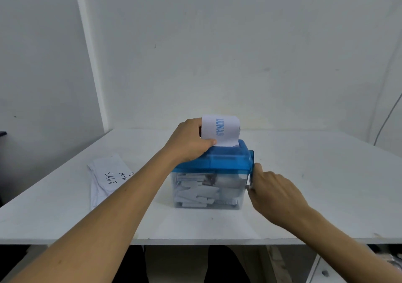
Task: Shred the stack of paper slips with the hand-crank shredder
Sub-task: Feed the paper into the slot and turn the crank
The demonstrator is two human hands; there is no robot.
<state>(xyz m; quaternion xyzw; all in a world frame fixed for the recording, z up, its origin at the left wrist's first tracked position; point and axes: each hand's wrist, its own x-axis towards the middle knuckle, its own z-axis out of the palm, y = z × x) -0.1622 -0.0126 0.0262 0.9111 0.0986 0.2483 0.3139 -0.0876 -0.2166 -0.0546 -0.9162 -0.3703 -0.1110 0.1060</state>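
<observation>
Feeding a white paper slip with blue lettering (220,130) into the top slot of a hand-crank shredder with a blue lid and clear plastic bin (217,161), set mid-bench (322,187); judged mid-task, given the many white shreds in the bin. Pinching the slip's left edge between thumb and fingers of the left hand (191,141). Gripping the blue crank (252,158) at the shredder's right end with the curled right hand (272,187). Standing upright in the slot, long axis vertical, top curling away toward the wall. Next, probably: cranking steadily while easing the pinch, then fetching another from the loose stack of white handwritten slips (106,180) lying flat, well left of the shredder.
</observation>
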